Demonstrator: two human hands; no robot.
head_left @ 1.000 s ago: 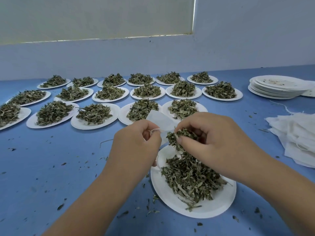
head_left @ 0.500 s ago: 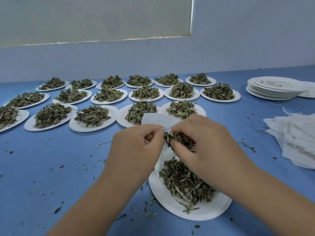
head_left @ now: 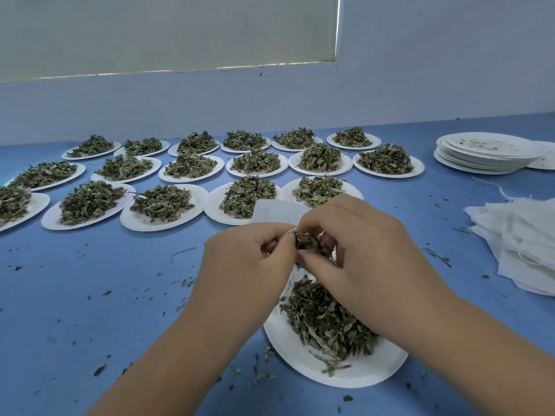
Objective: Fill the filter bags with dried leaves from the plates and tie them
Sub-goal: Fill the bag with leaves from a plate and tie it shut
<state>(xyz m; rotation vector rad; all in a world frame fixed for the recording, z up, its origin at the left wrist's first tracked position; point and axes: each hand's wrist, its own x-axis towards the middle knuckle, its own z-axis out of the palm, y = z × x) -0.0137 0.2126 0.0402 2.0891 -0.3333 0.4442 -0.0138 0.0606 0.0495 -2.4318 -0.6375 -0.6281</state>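
My left hand (head_left: 243, 265) pinches the mouth of a white filter bag (head_left: 277, 212), whose upper flap sticks up behind both hands. My right hand (head_left: 357, 253) pinches a clump of dried leaves (head_left: 309, 243) right at the bag's opening, thumb and fingers curled round it. Below the hands lies a white paper plate (head_left: 300, 352) with a pile of dried green leaves (head_left: 324, 316) on it. Most of the bag is hidden by my hands.
Several white plates heaped with dried leaves (head_left: 162, 202) fill the blue table (head_left: 90, 295) in rows behind. A stack of used plates (head_left: 480, 156) stands at the back right. A pile of white filter bags (head_left: 516, 241) lies at the right. Leaf crumbs litter the table.
My right hand has carried the clump of leaves up from the plate to the bag's mouth. Both hands have closed in together; the view has shifted slightly.
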